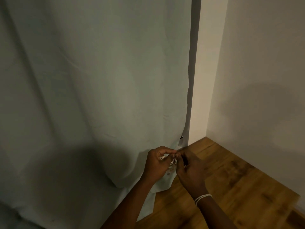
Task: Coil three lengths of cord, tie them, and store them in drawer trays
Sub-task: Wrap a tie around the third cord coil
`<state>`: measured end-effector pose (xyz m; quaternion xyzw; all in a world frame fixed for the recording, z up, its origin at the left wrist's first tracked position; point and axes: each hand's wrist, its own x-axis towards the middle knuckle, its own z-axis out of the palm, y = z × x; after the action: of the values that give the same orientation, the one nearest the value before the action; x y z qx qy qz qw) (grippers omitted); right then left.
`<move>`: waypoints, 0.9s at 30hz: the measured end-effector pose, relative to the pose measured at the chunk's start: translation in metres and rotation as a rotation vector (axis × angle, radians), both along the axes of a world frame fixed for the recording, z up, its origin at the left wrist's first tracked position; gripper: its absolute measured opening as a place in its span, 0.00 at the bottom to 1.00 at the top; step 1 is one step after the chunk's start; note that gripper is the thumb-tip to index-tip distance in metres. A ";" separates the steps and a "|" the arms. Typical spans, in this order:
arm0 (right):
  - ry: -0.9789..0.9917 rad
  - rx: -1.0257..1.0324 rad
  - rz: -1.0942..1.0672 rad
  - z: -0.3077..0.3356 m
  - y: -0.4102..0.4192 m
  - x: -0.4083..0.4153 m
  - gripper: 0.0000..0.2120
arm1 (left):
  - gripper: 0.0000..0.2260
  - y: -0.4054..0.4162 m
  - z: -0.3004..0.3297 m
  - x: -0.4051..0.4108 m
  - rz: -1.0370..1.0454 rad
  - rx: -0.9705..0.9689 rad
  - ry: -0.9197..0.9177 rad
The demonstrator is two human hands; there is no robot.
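Pale cord [171, 162] is sitting bunched between your hands, above the wooden floor [231, 179] — your left hand [156, 164] is pinching it, your right hand [189, 169] is working a thin dark tie (dim, hard to tell). Any slackening now and the loops are probably springing apart.

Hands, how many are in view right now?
2. The left hand and the right hand meet fingertip to fingertip low in the picture, in front of the pale curtain, pinching something small between them.
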<state>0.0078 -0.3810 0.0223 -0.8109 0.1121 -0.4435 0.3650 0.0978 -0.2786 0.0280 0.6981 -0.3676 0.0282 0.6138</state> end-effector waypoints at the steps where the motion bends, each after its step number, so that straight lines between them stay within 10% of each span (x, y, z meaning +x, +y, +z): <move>1: -0.002 -0.009 -0.004 -0.001 0.001 0.001 0.06 | 0.05 -0.001 0.000 0.000 -0.002 0.004 0.002; 15: 0.105 0.210 0.152 0.007 0.003 0.005 0.11 | 0.04 0.005 0.008 -0.003 -0.069 0.033 0.124; 27: 0.114 0.291 0.127 0.022 -0.001 -0.001 0.13 | 0.03 0.004 0.017 0.001 -0.138 0.196 -0.131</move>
<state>0.0071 -0.3816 0.0447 -0.7789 0.1442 -0.3519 0.4987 0.0989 -0.2746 0.0448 0.7244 -0.4552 -0.0048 0.5177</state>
